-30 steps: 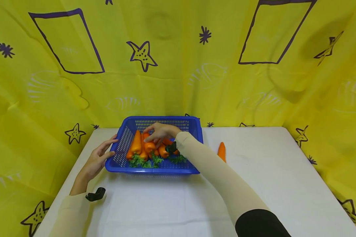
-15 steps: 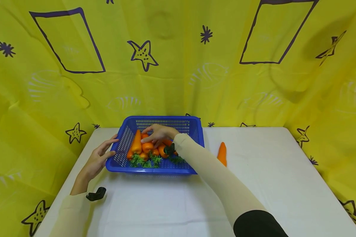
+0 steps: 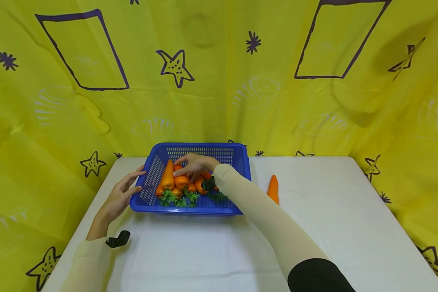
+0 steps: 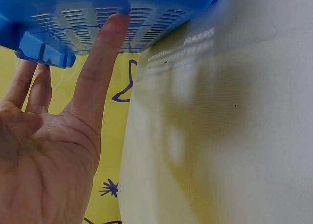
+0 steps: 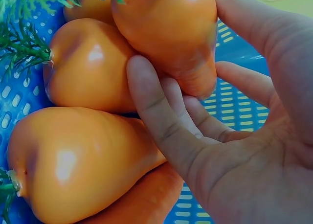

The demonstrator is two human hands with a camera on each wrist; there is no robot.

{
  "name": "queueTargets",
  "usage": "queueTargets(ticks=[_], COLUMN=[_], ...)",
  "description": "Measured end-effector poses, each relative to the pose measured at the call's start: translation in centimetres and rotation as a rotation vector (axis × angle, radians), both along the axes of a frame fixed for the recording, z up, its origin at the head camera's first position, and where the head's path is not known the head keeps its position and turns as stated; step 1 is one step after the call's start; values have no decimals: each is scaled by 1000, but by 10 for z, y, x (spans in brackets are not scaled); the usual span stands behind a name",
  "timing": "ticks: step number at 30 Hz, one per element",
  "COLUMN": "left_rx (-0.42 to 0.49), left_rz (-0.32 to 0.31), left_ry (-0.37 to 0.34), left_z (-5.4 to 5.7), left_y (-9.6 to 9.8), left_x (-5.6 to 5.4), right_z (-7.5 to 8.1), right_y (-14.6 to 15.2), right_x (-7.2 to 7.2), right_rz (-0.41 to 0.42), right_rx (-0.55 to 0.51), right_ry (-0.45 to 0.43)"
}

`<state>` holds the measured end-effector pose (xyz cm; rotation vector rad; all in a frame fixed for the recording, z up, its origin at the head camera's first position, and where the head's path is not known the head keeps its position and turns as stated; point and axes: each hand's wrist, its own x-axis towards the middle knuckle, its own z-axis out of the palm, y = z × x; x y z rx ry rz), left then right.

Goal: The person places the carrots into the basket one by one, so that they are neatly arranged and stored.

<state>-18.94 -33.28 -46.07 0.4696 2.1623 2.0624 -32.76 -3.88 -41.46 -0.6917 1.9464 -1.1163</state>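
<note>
A blue plastic basket (image 3: 204, 210) holds several orange toy carrots (image 5: 73, 165) with green leafy tops (image 3: 180, 199). My right hand (image 3: 195, 165) reaches inside it. Its fingers and thumb (image 5: 244, 18) hold one carrot (image 5: 166, 33) around the tapering end, beside the other carrots. At the basket's left end, my left hand (image 3: 118, 196) touches the rim with fairly straight fingers. From below, the left wrist view shows the thumb (image 4: 98, 67) against the slotted wall of the basket (image 4: 161, 18), and two fingers farther back at its end.
One more carrot (image 3: 273, 190) lies on the white table (image 3: 325, 219) to the right of the basket, partly covered by the right sleeve (image 3: 255, 202). A yellow patterned curtain (image 3: 211, 105) hangs behind the table and at both sides.
My right hand has shifted slightly left among the carrots, and the carrot at its fingers moved a little with it. The left hand and the basket stay practically in place.
</note>
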Motion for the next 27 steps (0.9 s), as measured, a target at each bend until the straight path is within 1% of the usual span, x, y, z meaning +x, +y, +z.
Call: queueTargets(ticks=[7, 13, 16, 19, 23, 27], left_rx=[1, -17, -21, -20, -22, -24], left_rz=[-3, 12, 18, 23, 30, 28], left_ry=[-1, -12, -21, -27, -32, -29], left_z=[1, 3, 3, 4, 4, 4], left_y=[1, 2, 3, 4, 4, 4], left_x=[1, 2, 2, 2, 2, 3], right_z=[1, 4, 9, 15, 25, 36], right_y=[1, 3, 7, 12, 19, 28], right_x=[1, 3, 5, 6, 8, 10], right_rz=[-8, 5, 0, 5, 22, 31], right_rx=[3, 12, 2, -8, -1, 12], right_ry=[-11, 17, 49, 99, 176, 220])
